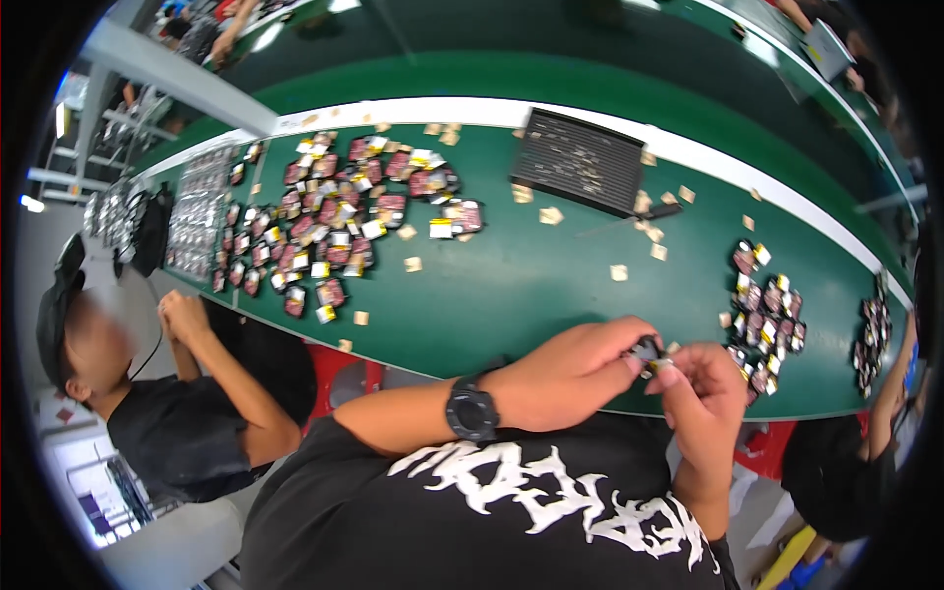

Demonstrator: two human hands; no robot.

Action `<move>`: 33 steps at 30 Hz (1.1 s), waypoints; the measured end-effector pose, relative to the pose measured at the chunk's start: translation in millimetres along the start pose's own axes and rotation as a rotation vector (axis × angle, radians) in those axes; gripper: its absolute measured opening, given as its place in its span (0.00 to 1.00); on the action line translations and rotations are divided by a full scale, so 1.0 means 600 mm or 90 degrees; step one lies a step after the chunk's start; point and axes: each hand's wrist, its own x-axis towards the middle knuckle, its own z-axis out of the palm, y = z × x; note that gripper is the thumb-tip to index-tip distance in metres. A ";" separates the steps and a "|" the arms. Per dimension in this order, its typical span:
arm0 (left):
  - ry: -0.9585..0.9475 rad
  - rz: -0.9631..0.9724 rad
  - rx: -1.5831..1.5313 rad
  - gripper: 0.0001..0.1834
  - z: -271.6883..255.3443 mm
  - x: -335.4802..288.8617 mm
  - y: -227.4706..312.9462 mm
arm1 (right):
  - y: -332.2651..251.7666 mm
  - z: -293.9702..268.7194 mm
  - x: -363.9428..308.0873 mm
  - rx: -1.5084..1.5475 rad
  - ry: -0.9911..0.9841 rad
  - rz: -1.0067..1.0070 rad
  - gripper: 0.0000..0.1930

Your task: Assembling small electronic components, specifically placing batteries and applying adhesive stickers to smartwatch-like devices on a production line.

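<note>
Both hands meet over the near edge of the green table (531, 295), right of its middle. Between the thumb and fingers of my left hand (575, 369) is a small black part (644, 349), mostly covered by the fingers. My right hand (703, 393) pinches the same part from the other side, where a bit of yellow and white shows. To the right of my hands lies a cluster of small dark reddish parts (769, 320) with white and yellow tags. A larger heap of similar parts (334, 202) spreads over the table's left half.
A black ridged tray (580, 157) holding small pieces stands at the far edge. Close by lies a thin tool with a black handle (661, 212). Beige squares (619, 272) are scattered about. One person (187, 393) sits at left, another (846, 462) at right.
</note>
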 end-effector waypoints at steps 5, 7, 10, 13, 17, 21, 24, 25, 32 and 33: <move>-0.024 -0.046 -0.068 0.20 -0.004 -0.004 0.009 | -0.007 0.001 0.009 0.098 -0.028 0.084 0.05; -0.021 -0.082 -0.084 0.20 -0.005 -0.004 0.014 | -0.003 0.001 0.009 0.118 -0.041 0.082 0.05; -0.019 -0.064 -0.034 0.15 -0.003 0.000 0.013 | 0.001 -0.001 0.002 0.095 -0.039 0.060 0.05; 0.014 -0.004 0.019 0.12 0.004 0.004 -0.002 | 0.003 0.004 -0.003 0.066 -0.029 0.031 0.05; 0.052 0.055 0.035 0.10 0.009 0.008 -0.013 | 0.008 0.009 -0.005 0.040 -0.012 0.008 0.06; 0.072 0.081 0.105 0.10 0.011 0.008 -0.017 | 0.026 0.007 -0.003 0.001 -0.001 -0.035 0.05; 0.071 0.116 0.136 0.11 0.011 0.009 -0.019 | 0.026 0.009 0.002 -0.111 0.013 -0.104 0.05; 0.061 0.122 0.158 0.11 0.010 0.009 -0.016 | 0.027 0.013 0.002 -0.119 0.027 -0.116 0.06; 0.026 0.153 0.209 0.13 0.004 0.004 -0.022 | 0.038 0.010 0.002 -0.105 0.026 -0.114 0.08; 0.026 0.153 0.209 0.13 0.005 0.002 -0.023 | 0.042 0.009 0.003 -0.105 0.027 -0.113 0.08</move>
